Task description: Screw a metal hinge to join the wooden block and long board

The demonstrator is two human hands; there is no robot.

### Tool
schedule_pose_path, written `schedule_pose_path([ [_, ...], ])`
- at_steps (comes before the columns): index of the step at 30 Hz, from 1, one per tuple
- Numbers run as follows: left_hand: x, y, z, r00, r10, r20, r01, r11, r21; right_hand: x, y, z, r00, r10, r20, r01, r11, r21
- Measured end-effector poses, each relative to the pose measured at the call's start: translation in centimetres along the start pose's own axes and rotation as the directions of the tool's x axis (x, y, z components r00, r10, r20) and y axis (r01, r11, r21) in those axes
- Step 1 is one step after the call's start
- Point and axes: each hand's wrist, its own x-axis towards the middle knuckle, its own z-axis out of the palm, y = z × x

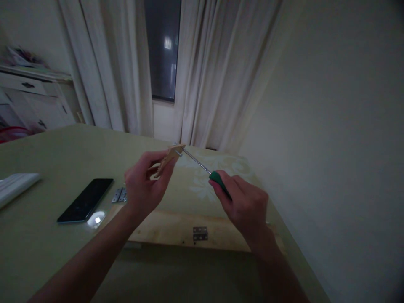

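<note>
My left hand (pixel 147 179) grips a small flat piece of wood (pixel 168 159), tilted up above the table. A small metal part, perhaps a screw, juts from the wood near its upper end. In my right hand (pixel 241 195) is a screwdriver (pixel 217 179) with a green and black handle. Its thin shaft points up and left, and the tip reaches the upper edge of the wood; whether it sits in a screw head I cannot tell. Below both hands lies a long wooden board (pixel 164 227) with a metal hinge (pixel 200 233) on it and small dark holes beside the hinge.
Left of the board lie another hinge (pixel 119 195), a black phone (pixel 86 201) and a small shiny clear item (pixel 96 219). A white object (pixel 17 187) rests at the far left of the green table (pixel 63 155). Curtains (pixel 217 71) hang behind; a wall (pixel 331 126) borders the right.
</note>
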Motion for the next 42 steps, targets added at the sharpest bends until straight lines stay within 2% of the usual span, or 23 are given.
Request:
schedule_pose_path([
  [2, 0.2, 0.2, -0.2, 1.0, -0.024, 0.007, 0.024, 1.0, 0.015, -0.2, 0.0, 0.3, 0.996, -0.067, -0.064, 0.058, 0.989, -0.135],
  [3, 0.3, 0.4, -0.2, 1.0, -0.026, 0.014, 0.026, 0.999, 0.023, -0.2, 0.0, 0.4, 0.994, -0.072, -0.085, 0.06, 0.989, -0.135],
  [4, 0.3, 0.5, -0.3, 0.999, -0.024, 0.023, 0.023, 0.999, 0.032, -0.2, 0.0, 0.4, 0.994, -0.051, -0.096, 0.043, 0.995, -0.086],
  [6, 0.4, 0.6, -0.4, 0.999, -0.001, 0.044, -0.001, 0.999, 0.041, 0.0, -0.1, 0.3, 0.995, 0.083, -0.063, -0.075, 0.989, 0.124],
  [7, 0.4, 0.6, -0.3, 0.999, 0.015, 0.051, -0.017, 0.999, 0.037, 0.2, -0.1, 0.2, 0.985, 0.17, 0.01, -0.167, 0.953, 0.255],
  [9, 0.3, 0.5, -0.2, 0.997, 0.048, 0.062, -0.048, 0.999, 0.01, 0.5, -0.1, -0.1, 0.928, 0.271, 0.254, -0.362, 0.816, 0.452],
  [11, 0.2, 0.1, 0.0, 0.995, 0.081, 0.066, -0.081, 0.997, -0.013, 0.6, 0.1, -0.2, 0.86, 0.255, 0.442, -0.471, 0.731, 0.494],
  [12, 0.2, 0.0, 0.1, 0.993, 0.094, 0.072, -0.093, 0.996, -0.013, 0.6, 0.2, -0.1, 0.854, 0.241, 0.461, -0.466, 0.747, 0.474],
  [13, 0.2, -0.2, 0.2, 0.992, 0.096, 0.085, -0.096, 0.995, -0.006, 0.6, 0.3, 0.1, 0.877, 0.239, 0.416, -0.422, 0.798, 0.431],
  [16, 0.3, -0.3, 0.3, 0.992, 0.009, 0.125, -0.013, 1.0, 0.029, 0.3, 0.5, 1.1, 0.979, 0.163, 0.124, -0.18, 0.974, 0.141],
  [18, 0.3, -0.1, 0.3, 0.988, -0.076, 0.136, 0.072, 0.997, 0.036, 0.2, 0.7, 1.7, 0.998, 0.068, 0.0, -0.068, 0.998, -0.011],
  [19, 0.3, 0.0, 0.2, 0.987, -0.095, 0.126, 0.092, 0.995, 0.029, 0.3, 0.8, 1.9, 0.998, 0.063, -0.027, -0.063, 0.998, -0.013],
  [21, 0.2, 0.2, 0.2, 0.993, -0.064, 0.103, 0.067, 0.998, -0.022, 0.4, 0.9, 1.9, 0.989, 0.15, -0.013, -0.147, 0.981, 0.124],
  [23, 0.0, 0.3, 0.1, 0.995, 0.032, 0.093, -0.025, 0.997, -0.074, 0.5, 1.0, 1.8, 0.957, 0.233, 0.171, -0.276, 0.915, 0.296],
  [25, -0.3, 0.2, 0.1, 0.984, 0.136, 0.113, -0.13, 0.99, -0.057, 0.5, 0.9, 1.6, 0.908, 0.231, 0.35, -0.35, 0.878, 0.326],
  [26, -0.3, 0.1, 0.2, 0.977, 0.17, 0.125, -0.168, 0.985, -0.023, 0.4, 0.8, 1.6, 0.901, 0.235, 0.364, -0.346, 0.896, 0.279],
  [27, -0.4, 0.0, 0.2, 0.974, 0.184, 0.133, -0.188, 0.982, 0.015, 0.3, 0.7, 1.7, 0.913, 0.246, 0.324, -0.324, 0.922, 0.212],
  [29, -0.5, 0.0, 0.2, 0.975, 0.17, 0.144, -0.18, 0.982, 0.057, 0.1, 0.6, 1.8, 0.959, 0.233, 0.161, -0.247, 0.967, 0.069],
  [31, -0.4, 0.1, 0.2, 0.979, 0.138, 0.149, -0.148, 0.987, 0.063, 0.0, 0.7, 1.9, 0.988, 0.151, 0.046, -0.149, 0.988, -0.038],
  [34, -0.4, 0.2, 0.2, 0.984, 0.118, 0.136, -0.129, 0.989, 0.072, 0.1, 1.1, 1.5, 1.0, 0.011, -0.004, -0.011, 0.99, -0.143],
  [36, -0.4, 0.2, 0.2, 0.986, 0.12, 0.116, -0.129, 0.989, 0.073, 0.2, 1.3, 1.2, 0.998, -0.045, -0.041, 0.037, 0.984, -0.173],
  [39, -0.5, 0.1, 0.2, 0.983, 0.148, 0.104, -0.156, 0.985, 0.069, 0.2, 1.3, 0.9, 0.987, -0.052, -0.152, 0.026, 0.986, -0.167],
  [42, -0.6, 0.1, 0.2, 0.97, 0.224, 0.099, -0.232, 0.97, 0.075, 0.0, 1.2, 1.0, 0.976, 0.037, -0.216, -0.071, 0.986, -0.152],
])
